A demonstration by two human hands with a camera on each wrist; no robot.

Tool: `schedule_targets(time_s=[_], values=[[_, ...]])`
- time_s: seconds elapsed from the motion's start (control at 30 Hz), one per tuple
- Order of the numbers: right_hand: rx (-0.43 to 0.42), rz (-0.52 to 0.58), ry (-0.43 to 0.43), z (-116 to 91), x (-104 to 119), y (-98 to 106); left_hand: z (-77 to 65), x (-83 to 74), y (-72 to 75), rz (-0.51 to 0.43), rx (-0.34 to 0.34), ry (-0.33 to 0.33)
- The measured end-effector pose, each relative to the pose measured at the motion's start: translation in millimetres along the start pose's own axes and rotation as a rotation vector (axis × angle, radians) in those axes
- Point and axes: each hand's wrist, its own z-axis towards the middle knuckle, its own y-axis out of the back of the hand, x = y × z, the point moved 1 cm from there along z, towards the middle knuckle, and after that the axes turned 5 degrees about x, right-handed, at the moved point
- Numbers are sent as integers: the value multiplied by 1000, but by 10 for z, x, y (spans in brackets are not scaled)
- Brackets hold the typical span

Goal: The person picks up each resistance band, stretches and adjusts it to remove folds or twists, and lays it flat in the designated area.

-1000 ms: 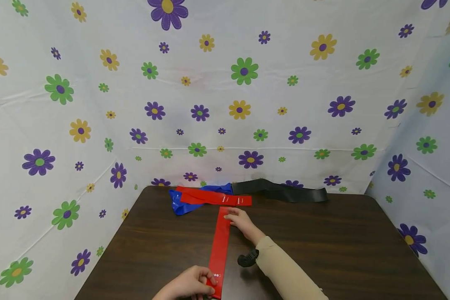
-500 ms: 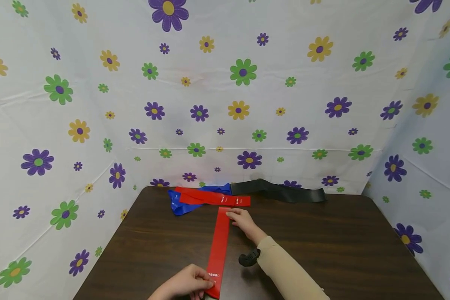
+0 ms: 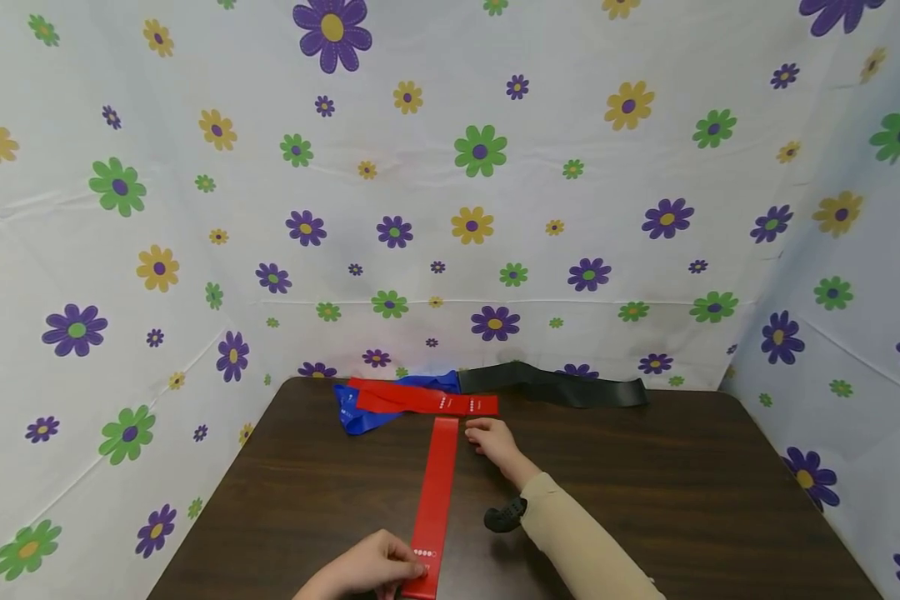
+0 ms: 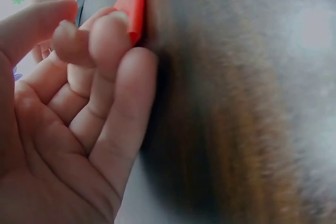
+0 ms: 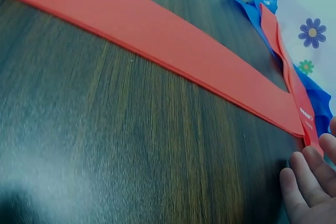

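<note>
1. Nearest, at the bottom of the head view: one left hand (image 3: pixel 367 562) of two hands in all. Touches the near end of one red band (image 3: pixel 435 492) with bent fingers; cannot tell whether pinching it or only resting on it.
2. Running away from there, the same single red band: lies flat and almost straight from near to far on one dark wood-grained table (image 3: pixel 645 467). Bears one row of white circles near the left hand.
3. To the right: one beige sleeve (image 3: pixel 585 533), with one rounded black object (image 3: pixel 504 517) just beside the cuff.
4. Farther on: one right hand (image 3: pixel 498 448), with fingers loosely extended and relaxed. Hovers or rests just beside the far end of the red band, free of it in the head view.
5. Beyond the far end, just beside it: one red bundle (image 3: pixel 405 398) with two printed ends. Cannot tell whether made of one band or two.
6. Under and behind the bundle: one looped blue band (image 3: pixel 354 419), showing at both sides.
7. Beside the blue, stretching right along the far table edge: one black band (image 3: pixel 555 387).
8. Farthest: white cloth (image 3: pixel 540 192) with flowers in three petal colours, purple, yellow and green.
</note>
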Motion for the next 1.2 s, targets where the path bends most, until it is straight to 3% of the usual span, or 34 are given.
schedule_targets(time_s=[0.27,0.47,0.63,0.9,1.1,1.2], values=[[-3,-207,70,61,45,55,117,-57,213,-3,44,-80],[23,-394,184,114,61,80,289,-163,431,58,-99,-106],[107,-521,273,153,39,55,483,-231,566,3,-217,-98],[147,-656,217,187,-30,-19,764,-253,623,-113,-317,-80],[154,-740,174,200,-24,-54,880,-219,620,-141,-354,-39],[159,-776,153,215,-9,-60,926,-213,612,-142,-358,-51]])
